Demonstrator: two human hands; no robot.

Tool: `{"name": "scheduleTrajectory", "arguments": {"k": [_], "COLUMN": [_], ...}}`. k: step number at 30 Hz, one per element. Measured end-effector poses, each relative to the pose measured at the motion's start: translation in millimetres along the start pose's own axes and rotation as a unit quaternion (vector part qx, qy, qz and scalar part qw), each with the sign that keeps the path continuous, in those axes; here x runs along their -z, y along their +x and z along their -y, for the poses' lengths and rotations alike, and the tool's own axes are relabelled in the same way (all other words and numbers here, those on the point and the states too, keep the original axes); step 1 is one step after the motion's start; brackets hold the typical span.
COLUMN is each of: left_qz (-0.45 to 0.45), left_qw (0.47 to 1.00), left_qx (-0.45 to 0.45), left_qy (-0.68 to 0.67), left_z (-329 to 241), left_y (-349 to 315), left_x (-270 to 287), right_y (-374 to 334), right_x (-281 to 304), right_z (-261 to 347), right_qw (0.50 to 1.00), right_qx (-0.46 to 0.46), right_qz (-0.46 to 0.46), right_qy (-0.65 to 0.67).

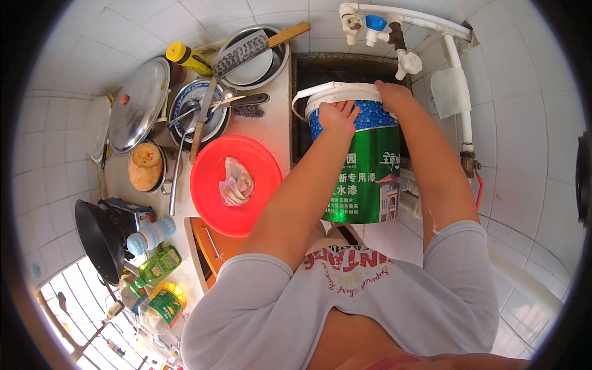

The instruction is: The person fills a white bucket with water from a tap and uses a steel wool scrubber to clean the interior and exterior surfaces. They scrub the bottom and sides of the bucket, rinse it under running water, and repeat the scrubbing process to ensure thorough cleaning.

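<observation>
Between my two hands is a plastic paint bucket [362, 166], blue and green with a white rim. It lies tilted, its side facing me and its mouth toward the dark sink [345, 65]; its inside is hidden. My left hand [338, 117] grips it just under the rim, with some fingers showing on the blue band. At the right of the rim, my right hand [393, 97] is wrapped over the edge. The white bail handle [300, 102] sticks out to the left. Beside my left forearm, a red basin [213, 209] on the counter holds pale pinkish pieces [236, 183].
Taps [376, 28] and white pipes [456, 55] run along the wall beyond and right of the sink. Left on the counter are a cleaver [246, 52], a knife [203, 117], bowls, a metal lid [140, 105], a wok [98, 240] and bottles [159, 265].
</observation>
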State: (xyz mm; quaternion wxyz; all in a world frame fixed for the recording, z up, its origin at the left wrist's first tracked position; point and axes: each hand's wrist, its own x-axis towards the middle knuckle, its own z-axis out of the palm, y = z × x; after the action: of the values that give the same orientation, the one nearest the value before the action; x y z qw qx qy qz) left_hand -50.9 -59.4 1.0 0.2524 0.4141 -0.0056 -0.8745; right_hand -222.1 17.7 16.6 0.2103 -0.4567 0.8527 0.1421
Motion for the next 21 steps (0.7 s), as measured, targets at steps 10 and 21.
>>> {"name": "scheduleTrajectory", "arguments": {"k": [10, 21], "left_qz": [-0.036, -0.038], "left_qw": [0.998, 0.999], "left_qx": [0.007, 0.026], "left_qy": [-0.042, 0.025], "left_z": [2, 10], "left_y": [-7, -97], "left_x": [-11, 25], "right_y": [-5, -123], "right_x": [-4, -25], "right_z": [-4, 32], "right_qw": [1.000, 0.980], "right_qx": [-0.003, -0.039], "right_qz": [-0.025, -0.188], "right_qy": [0.015, 0.045]}}
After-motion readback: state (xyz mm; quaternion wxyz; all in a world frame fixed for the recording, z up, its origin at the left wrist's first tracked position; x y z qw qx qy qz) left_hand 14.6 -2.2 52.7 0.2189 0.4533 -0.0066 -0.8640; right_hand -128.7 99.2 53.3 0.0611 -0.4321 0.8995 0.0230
